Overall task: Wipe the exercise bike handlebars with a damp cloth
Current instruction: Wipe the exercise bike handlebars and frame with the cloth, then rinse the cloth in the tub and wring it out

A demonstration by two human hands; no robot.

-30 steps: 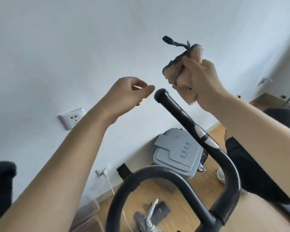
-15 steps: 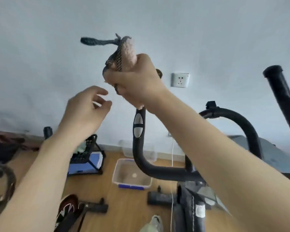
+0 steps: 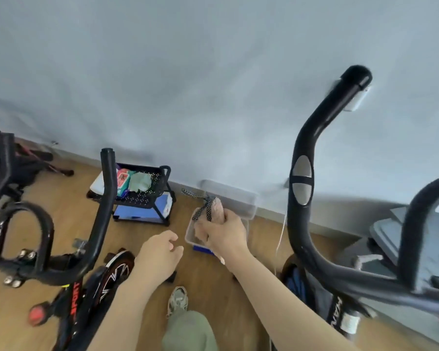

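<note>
My right hand (image 3: 226,235) grips a bunched pink cloth (image 3: 216,211) with a dark patterned edge and loop, low in the middle of the view, above a clear plastic tub (image 3: 189,234) on the floor. My left hand (image 3: 160,253) hovers just left of it, fingers loosely curled, holding nothing. A black exercise bike handlebar (image 3: 304,173) with silver pulse sensors rises at the right, well apart from the cloth. A second bike's black handlebar (image 3: 107,193) stands at the left.
A black mesh cart (image 3: 147,191) with packets and a green cloth stands by the wall. The left bike's frame and flywheel (image 3: 112,274) fill the lower left. A grey bin (image 3: 401,239) sits at the right. My shoe (image 3: 178,300) rests on the wooden floor.
The view has swung left and down. My right hand has come off the top of the handlebar and dropped with the cloth toward the tub; my left hand dropped with it.
</note>
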